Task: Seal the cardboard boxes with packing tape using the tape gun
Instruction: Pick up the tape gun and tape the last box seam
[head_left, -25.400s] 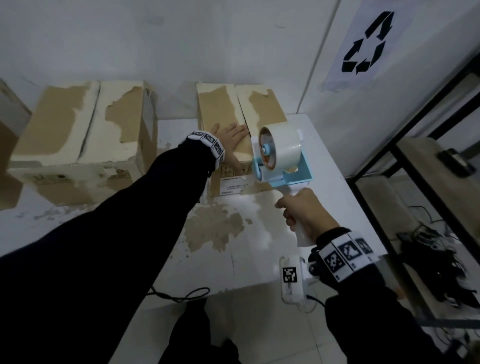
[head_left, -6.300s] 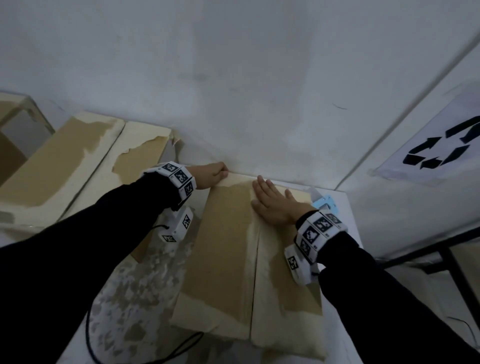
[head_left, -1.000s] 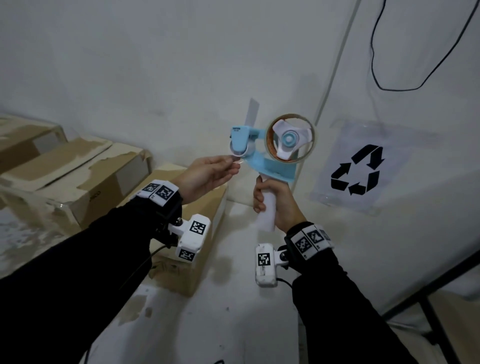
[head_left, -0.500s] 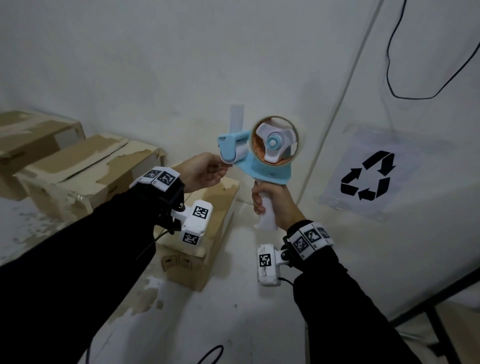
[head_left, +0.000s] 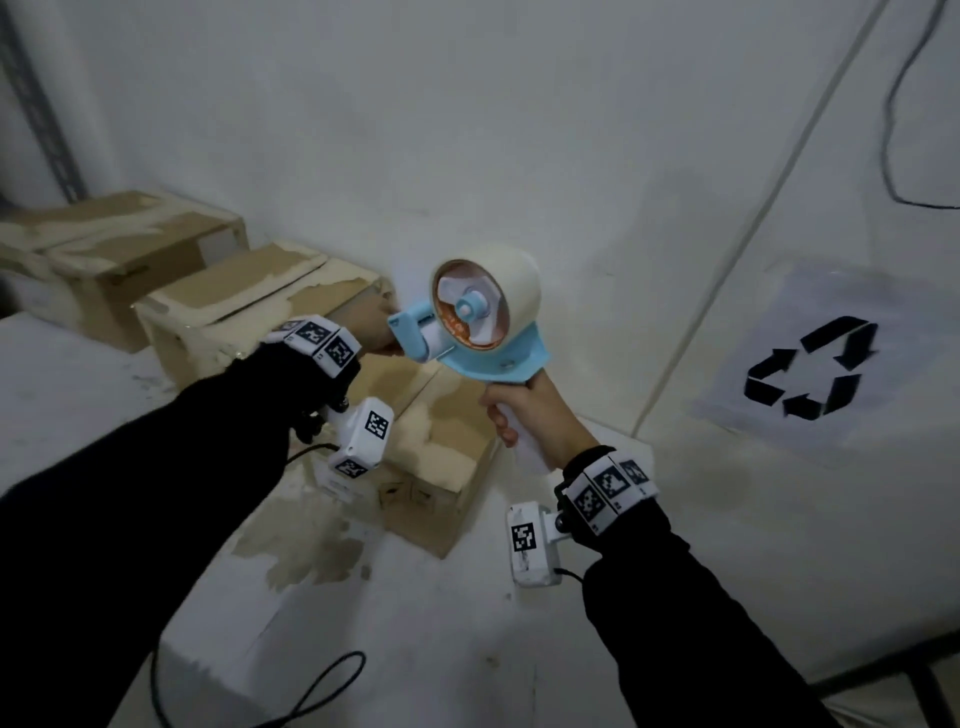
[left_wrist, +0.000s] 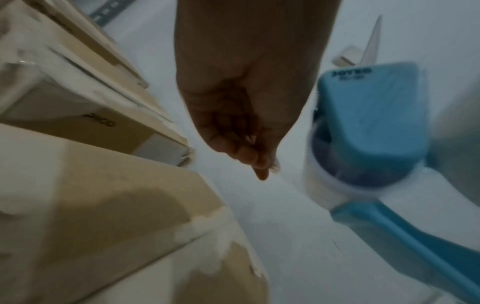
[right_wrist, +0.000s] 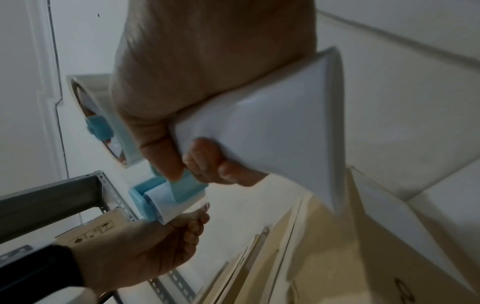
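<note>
My right hand (head_left: 524, 421) grips the white handle of the blue tape gun (head_left: 493, 358) and holds it in the air above the nearest cardboard box (head_left: 431, 457). A pale tape roll (head_left: 511, 291) sits on the gun. My left hand (head_left: 374, 332) is at the gun's front roller. In the left wrist view, the fingers (left_wrist: 259, 162) are curled and pinch the clear tape end beside the blue guard (left_wrist: 371, 123). In the right wrist view, the right hand (right_wrist: 202, 164) is wrapped round the handle (right_wrist: 259, 127), and the left hand (right_wrist: 192, 224) is just under the roller.
Two more closed boxes (head_left: 249, 306) (head_left: 119, 249) stand in a row along the wall to the left on the white table (head_left: 467, 623). A recycling sign (head_left: 810, 369) hangs on the right wall. A black cable (head_left: 311, 691) loops at the table's front edge. A metal upright (head_left: 41, 104) stands far left.
The tape gun has come down and tilted, its roll now turned more towards me. My left hand has stayed at the roller. The upright strip of tape above the roller no longer shows.
</note>
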